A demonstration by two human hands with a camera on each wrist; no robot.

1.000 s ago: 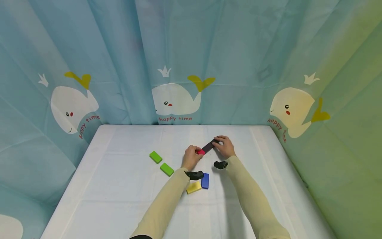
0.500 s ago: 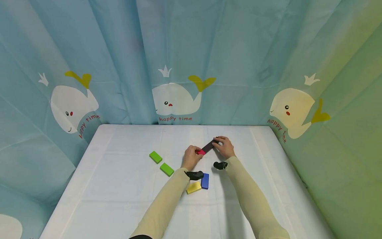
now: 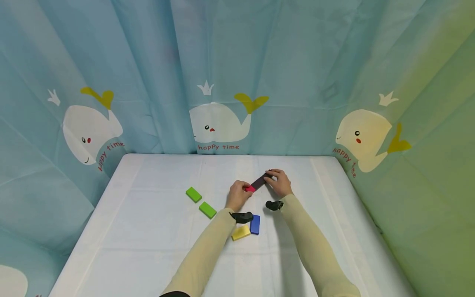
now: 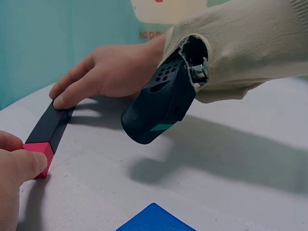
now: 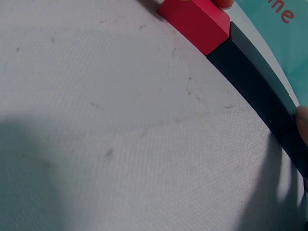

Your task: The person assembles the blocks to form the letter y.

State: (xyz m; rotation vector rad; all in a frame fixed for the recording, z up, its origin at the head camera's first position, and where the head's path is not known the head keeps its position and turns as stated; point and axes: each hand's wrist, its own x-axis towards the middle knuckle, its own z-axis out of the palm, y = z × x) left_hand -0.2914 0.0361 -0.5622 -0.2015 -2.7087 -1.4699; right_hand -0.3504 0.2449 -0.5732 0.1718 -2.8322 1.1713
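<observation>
Pinching the red block (image 3: 250,189) in the head view, the left hand (image 3: 237,196) faced the right hand (image 3: 281,182), gripping the black blocks (image 3: 259,182) on the surface (image 3: 156,231); those blocks' earlier gap had closed, seemingly making one row; in the left wrist view, red met black; in the right wrist's, no gap showed between them.

Soft, even light over a white table (image 3: 148,255), mostly sharp.
In the head view, a faint shadow (image 3: 287,255) lies inside the table's right edge, beside the right sleeve (image 3: 313,247); wrist views look dimmer, and the right one bows the black strip (image 5: 252,79).
</observation>
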